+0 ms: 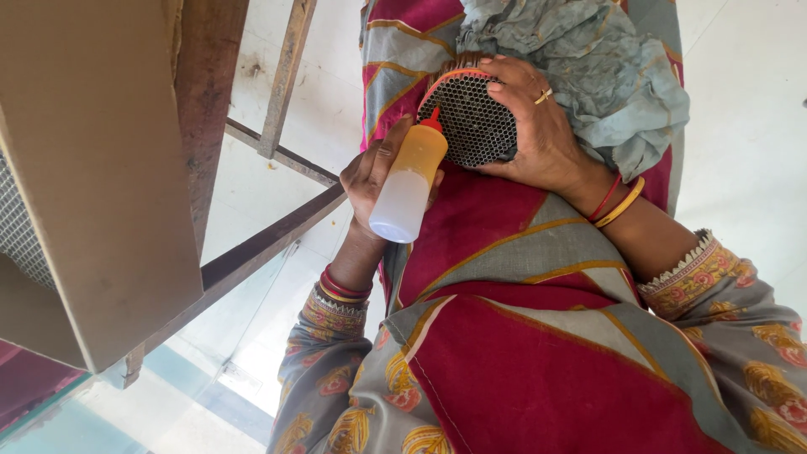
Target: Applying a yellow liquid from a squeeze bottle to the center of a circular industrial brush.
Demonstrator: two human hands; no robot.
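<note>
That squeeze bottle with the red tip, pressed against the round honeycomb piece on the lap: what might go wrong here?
1. The squeeze bottle in the left hand holds orange liquid; too hard a squeeze could flood the honeycomb piece and drip onto the red and grey cloth below.
2. The right hand alone steadies the piece on the lap, so it might slip or roll.
3. The nozzle could wander off its cell.

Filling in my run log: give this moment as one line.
left hand: holds squeeze bottle | nozzle at round perforated piece | right hand: grips piece on lap
</note>
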